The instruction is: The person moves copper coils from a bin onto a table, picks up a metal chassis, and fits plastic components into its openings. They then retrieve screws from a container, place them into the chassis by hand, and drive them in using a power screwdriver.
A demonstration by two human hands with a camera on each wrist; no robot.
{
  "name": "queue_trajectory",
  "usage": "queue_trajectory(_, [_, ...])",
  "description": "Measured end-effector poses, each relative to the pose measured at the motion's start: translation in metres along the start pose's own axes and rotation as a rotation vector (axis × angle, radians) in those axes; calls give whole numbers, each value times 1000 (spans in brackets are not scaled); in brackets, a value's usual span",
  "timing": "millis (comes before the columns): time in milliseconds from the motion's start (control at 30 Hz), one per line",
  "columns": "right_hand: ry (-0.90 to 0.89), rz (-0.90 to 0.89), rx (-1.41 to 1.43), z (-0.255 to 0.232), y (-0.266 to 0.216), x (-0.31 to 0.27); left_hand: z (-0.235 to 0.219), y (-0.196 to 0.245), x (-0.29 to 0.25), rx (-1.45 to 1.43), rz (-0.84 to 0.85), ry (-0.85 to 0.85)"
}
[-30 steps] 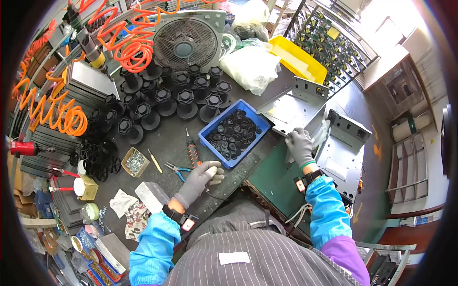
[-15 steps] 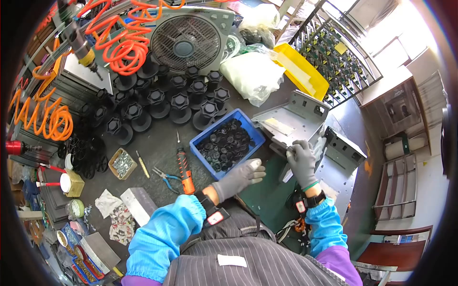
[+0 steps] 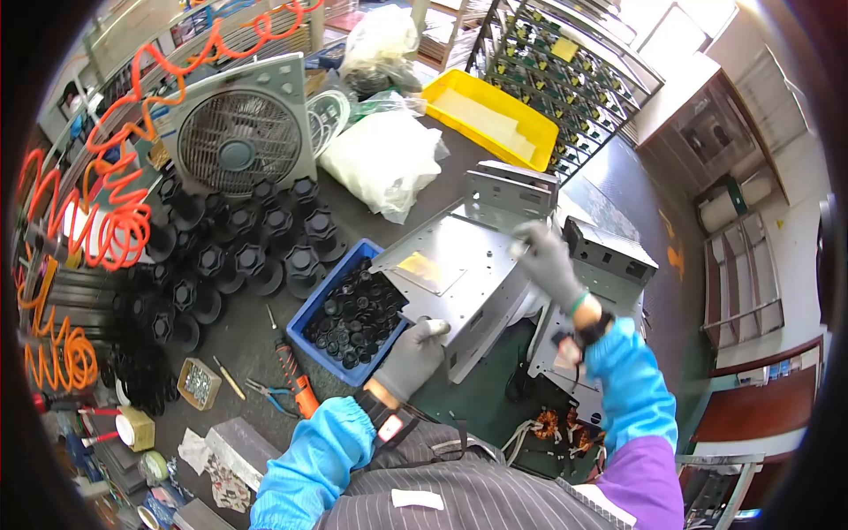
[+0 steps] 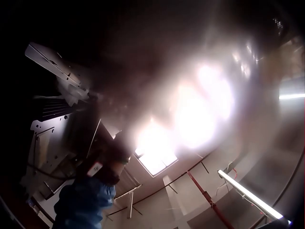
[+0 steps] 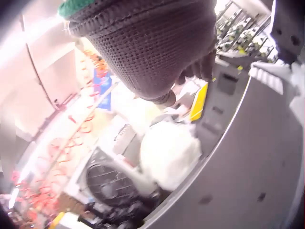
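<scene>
**2 gloved hands at a silver chassis corner**

We see the silver sheet-metal chassis [image 3: 474, 254] reaching over the right edge of the dark worktable [image 3: 243, 334], its left corner above the blue rectangular plastic tray [image 3: 320, 360]. Its long axis, we judge, runs from near left to the upright flange at far right.

The grey-gloved left hand [image 3: 412, 360] is nearer the near-left edge and appears to pinch it, thumb over the metal, other fingertips hidden; the chassis extends beyond and rightward from them. The grey-gloved right hand [image 3: 549, 263] is blurred beside the right edge, fingers partly bent; we cannot tell whether they touch.

We find 1 yellow label [image 3: 418, 268] on the panel and 1 white wrist tag [image 3: 389, 427], but can read no writing or brand.
</scene>
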State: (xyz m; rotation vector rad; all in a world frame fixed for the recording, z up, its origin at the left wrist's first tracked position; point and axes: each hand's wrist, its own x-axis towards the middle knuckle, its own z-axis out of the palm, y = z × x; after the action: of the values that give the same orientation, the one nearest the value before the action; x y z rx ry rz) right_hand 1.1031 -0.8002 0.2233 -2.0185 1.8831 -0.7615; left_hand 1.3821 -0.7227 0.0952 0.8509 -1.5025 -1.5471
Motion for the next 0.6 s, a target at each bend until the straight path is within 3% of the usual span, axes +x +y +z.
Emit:
queue_trajectory(67, [171,181,-227,-11,70,41,1,-1,3,-8,-5,-35])
queue_trajectory(133, [279,305,-231,-8,137,71,6,-15,10,-619,-226,86])
queue_trajectory(167, [327,363,-71,6,187,84,0,8,6,-389,-125,27])
queue_trajectory(200, [189,449,113,4,196,91,1,17,10,-826,-319,28])
queue_trajectory(267, [-2,367,83,0,196,98,0,10,12,-1314,-584,85])
queue_trajectory(300, [120,296,-66,6,197,98,-1,10,8,-1310,-575,87])
queue_trajectory(367, [132,243,-80,-2,171,95,-8,17,-12,-775,-429,97])
queue_trajectory(467, [130,226,7,-29,117,82,-20,28,-37,-658,-360,195])
queue_trajectory(500, [112,237,86,-38,103,74,-24,64,-45,-551,-335,219])
queue_trajectory(533, [120,172,99,-47,89,67,-39,62,-63,-766,-381,173])
queue_trajectory(600, [49,190,148,-63,70,55,-49,115,-75,-963,-532,231])
